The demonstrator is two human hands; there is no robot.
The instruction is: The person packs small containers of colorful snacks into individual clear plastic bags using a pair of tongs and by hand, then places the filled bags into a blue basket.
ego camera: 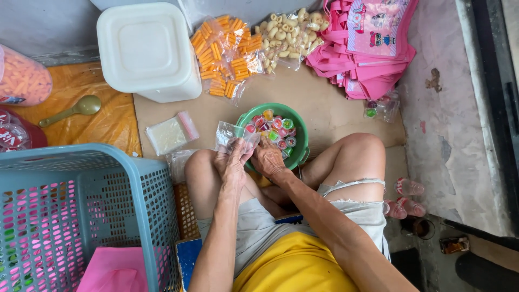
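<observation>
- Down by the knees, the left hand [230,162] pinches a small clear bag [233,135] open at its mouth.
- Right next to it, the right hand [268,159] is curled into the green bowl [299,125], fingers closed around the little jelly cups [275,130], I'd say.
- Tip: keep the bag mouth wide and right over the bowl so nothing drops onto the cardboard [324,108].
- Further out: orange snack packs [227,54] and a white tub [146,48].
</observation>
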